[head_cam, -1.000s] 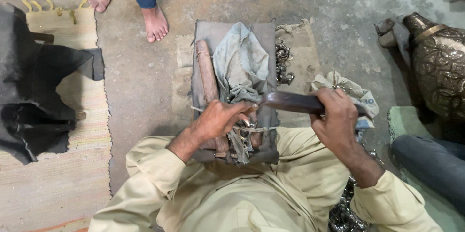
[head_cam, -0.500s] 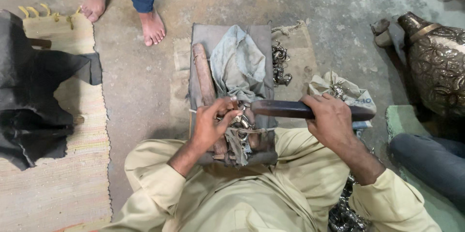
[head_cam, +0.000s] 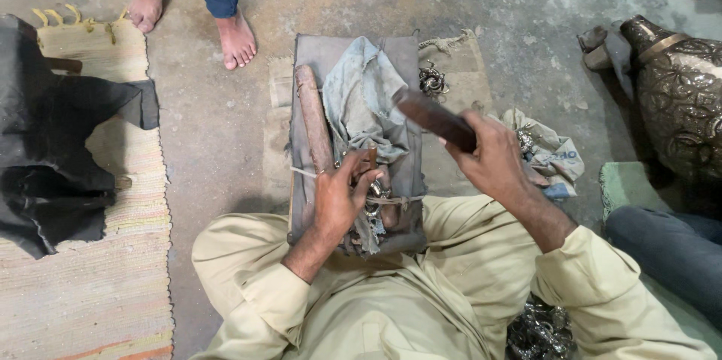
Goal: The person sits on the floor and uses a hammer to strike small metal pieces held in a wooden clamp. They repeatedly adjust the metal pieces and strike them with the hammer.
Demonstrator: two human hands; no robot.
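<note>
At the bottom of the frame sit the person's knees in pale yellow cloth, with a heap of small metal pieces (head_cam: 543, 328) at lower right between them. Just above, in the centre, the left hand (head_cam: 340, 196) is closed around a small metal workpiece (head_cam: 374, 188), pressing it onto a grey padded block (head_cam: 406, 172) that stands on the floor; what exactly the fingers pinch is hard to make out. A wooden stick (head_cam: 312, 123) and a grey-blue rag (head_cam: 361, 100) lie on the block. To the right, the right hand (head_cam: 492, 161) is clamped on the handle of a dark mallet (head_cam: 432, 115), raised over the block. Further up stand another person's bare feet (head_cam: 237, 38) at upper left, with an ornate brass vessel (head_cam: 681, 97) at far right.
</note>
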